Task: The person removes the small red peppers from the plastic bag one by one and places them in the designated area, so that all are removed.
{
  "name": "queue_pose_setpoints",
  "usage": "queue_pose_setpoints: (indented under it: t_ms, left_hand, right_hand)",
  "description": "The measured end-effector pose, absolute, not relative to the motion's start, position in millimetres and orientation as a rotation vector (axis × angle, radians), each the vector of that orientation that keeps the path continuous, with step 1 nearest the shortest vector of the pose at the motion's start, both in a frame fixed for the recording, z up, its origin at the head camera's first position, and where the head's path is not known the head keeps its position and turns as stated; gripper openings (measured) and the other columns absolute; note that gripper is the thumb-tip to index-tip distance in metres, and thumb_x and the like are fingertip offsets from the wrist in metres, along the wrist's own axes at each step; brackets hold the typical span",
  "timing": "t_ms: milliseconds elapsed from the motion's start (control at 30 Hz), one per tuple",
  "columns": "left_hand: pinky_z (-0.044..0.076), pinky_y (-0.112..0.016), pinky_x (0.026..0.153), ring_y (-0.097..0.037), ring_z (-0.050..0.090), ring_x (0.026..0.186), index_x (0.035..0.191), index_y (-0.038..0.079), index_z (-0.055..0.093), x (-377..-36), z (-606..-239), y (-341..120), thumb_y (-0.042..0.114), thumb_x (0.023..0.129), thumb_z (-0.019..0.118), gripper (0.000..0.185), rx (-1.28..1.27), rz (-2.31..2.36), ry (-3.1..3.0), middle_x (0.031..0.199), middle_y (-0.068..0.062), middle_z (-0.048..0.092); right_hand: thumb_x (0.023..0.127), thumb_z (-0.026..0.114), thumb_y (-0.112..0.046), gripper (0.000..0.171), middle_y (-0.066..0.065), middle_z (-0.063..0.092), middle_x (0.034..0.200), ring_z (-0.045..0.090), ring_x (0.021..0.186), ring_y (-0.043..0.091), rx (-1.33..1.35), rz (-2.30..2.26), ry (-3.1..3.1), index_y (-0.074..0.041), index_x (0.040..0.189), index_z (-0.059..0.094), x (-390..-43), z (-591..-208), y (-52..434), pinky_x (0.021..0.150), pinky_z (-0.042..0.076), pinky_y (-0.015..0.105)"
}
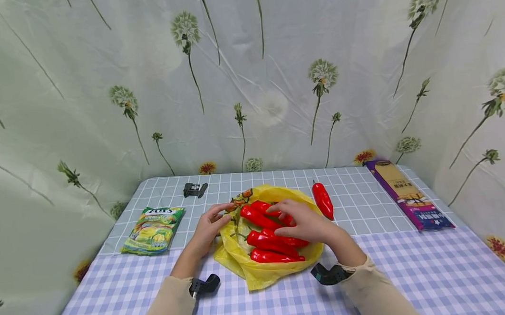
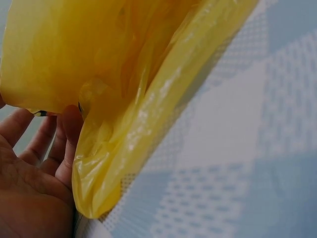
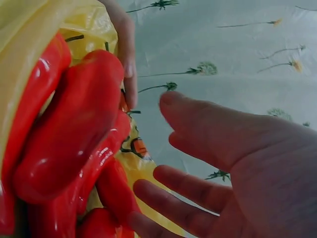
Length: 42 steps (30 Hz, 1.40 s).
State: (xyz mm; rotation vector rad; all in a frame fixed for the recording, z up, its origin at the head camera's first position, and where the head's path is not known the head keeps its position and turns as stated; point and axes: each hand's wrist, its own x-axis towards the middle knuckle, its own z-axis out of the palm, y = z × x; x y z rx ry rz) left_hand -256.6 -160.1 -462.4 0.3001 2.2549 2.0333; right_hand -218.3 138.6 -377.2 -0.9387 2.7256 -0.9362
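Note:
A yellow plastic bag (image 1: pixel 263 276) lies with its mouth spread wide, several glossy red peppers (image 1: pixel 271 242) inside. At the bag's left rim, my left hand (image 1: pixel 207 230) has its fingers loosely extended against the plastic. The left wrist view shows those fingers (image 2: pixel 37 148) at the bag's edge, partly hidden by it. My right hand (image 1: pixel 305 220) hovers over the right side of the bag, fingers spread and nothing held. In the right wrist view a gap shows between its thumb and fingers, beside the piled peppers (image 3: pixel 74 124). Some peppers are partly covered by others.
Another red pepper (image 1: pixel 323 200) lies outside the bag, behind its right side. To the left are a green snack packet (image 1: pixel 153 230) and a small black device (image 1: pixel 195 190). A purple and tan package (image 1: pixel 408 194) lies at the far right of the checked tablecloth (image 1: pixel 434 271).

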Motion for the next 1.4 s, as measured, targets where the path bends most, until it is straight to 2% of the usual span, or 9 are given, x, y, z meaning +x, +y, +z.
queue_pose_setpoints:
  t_ms: [67,267,433,700,800,1000,1200,1267,1400]
  left_hand:
    - [0.055,-0.022,0.082,-0.018,0.055,0.113,0.139,0.003,0.056,-255.0,-463.7,-161.6,0.016,0.099,0.06,0.042,0.303,2.049,2.234,0.147,-0.016,0.048]
    - [0.05,-0.027,0.094,-0.028,0.05,0.125,0.136,0.009,0.06,-255.1,-464.5,-163.2,0.018,0.098,0.061,0.039,0.261,2.029,2.29,0.145,-0.009,0.052]
    - [0.049,-0.027,0.094,-0.024,0.051,0.122,0.137,0.009,0.059,-257.6,-461.7,-161.2,0.019,0.099,0.061,0.04,0.296,2.005,2.305,0.145,-0.01,0.051]
    - [0.046,-0.033,0.102,-0.032,0.046,0.133,0.138,0.01,0.059,-260.0,-460.1,-161.0,0.02,0.098,0.061,0.041,0.286,1.975,2.33,0.147,-0.01,0.051]
    - [0.047,-0.032,0.101,-0.032,0.047,0.133,0.139,0.009,0.058,-260.3,-461.3,-160.3,0.021,0.098,0.061,0.042,0.304,1.966,2.335,0.147,-0.01,0.05]
    - [0.037,-0.039,0.11,-0.034,0.045,0.135,0.137,0.004,0.059,-259.5,-463.7,-159.3,0.016,0.097,0.062,0.041,0.323,2.007,2.323,0.144,-0.015,0.052]
    - [0.04,-0.037,0.107,-0.033,0.046,0.133,0.137,0.004,0.058,-259.0,-463.4,-158.7,0.017,0.098,0.062,0.042,0.318,2.004,2.33,0.145,-0.014,0.052]
    - [0.04,-0.042,0.109,-0.033,0.046,0.133,0.137,0.005,0.058,-259.3,-463.7,-158.5,0.017,0.098,0.062,0.042,0.321,2.002,2.328,0.145,-0.014,0.052]
    - [0.031,-0.054,0.117,-0.034,0.043,0.138,0.137,0.004,0.058,-259.6,-465.4,-159.5,0.016,0.098,0.061,0.041,0.342,1.998,2.323,0.146,-0.015,0.052]
  right_hand:
    - [0.086,0.077,-0.026,0.052,0.009,0.061,0.126,0.062,0.107,0.025,-0.958,-0.911,2.702,-0.012,0.133,0.06,-217.3,-379.8,135.3,0.087,0.056,0.042]
    - [0.086,0.077,-0.028,0.051,0.007,0.062,0.12,0.06,0.102,0.022,-0.973,-0.92,2.626,-0.012,0.132,0.061,-216.8,-383.6,128.3,0.085,0.056,0.04]
    - [0.085,0.079,-0.029,0.051,0.002,0.063,0.119,0.06,0.103,0.017,-0.943,-0.852,2.641,-0.016,0.131,0.063,-214.7,-383.7,123.8,0.087,0.055,0.035]
    - [0.083,0.08,-0.033,0.048,-0.004,0.064,0.12,0.056,0.112,0.015,-0.897,-0.735,2.69,-0.025,0.128,0.064,-211.4,-388.3,114.0,0.097,0.052,0.041]
    - [0.083,0.08,-0.031,0.046,-0.005,0.063,0.116,0.056,0.111,0.014,-0.888,-0.708,2.709,-0.027,0.126,0.065,-209.9,-389.6,112.5,0.096,0.052,0.04]
    - [0.084,0.079,-0.028,0.044,-0.006,0.063,0.111,0.056,0.106,0.013,-0.897,-0.669,2.717,-0.026,0.127,0.066,-209.3,-392.4,111.3,0.094,0.053,0.038]
    - [0.084,0.079,-0.029,0.041,-0.007,0.062,0.106,0.055,0.098,0.01,-0.88,-0.651,2.742,-0.023,0.123,0.069,-210.0,-393.6,110.4,0.089,0.053,0.032]
    - [0.083,0.08,-0.03,0.039,-0.008,0.062,0.104,0.054,0.095,0.009,-0.87,-0.647,2.758,-0.024,0.121,0.07,-210.2,-394.4,110.1,0.086,0.052,0.03]
    - [0.083,0.08,-0.029,0.035,-0.009,0.063,0.104,0.055,0.096,0.009,-0.866,-0.648,2.776,-0.025,0.117,0.071,-209.8,-395.6,109.3,0.088,0.053,0.031]
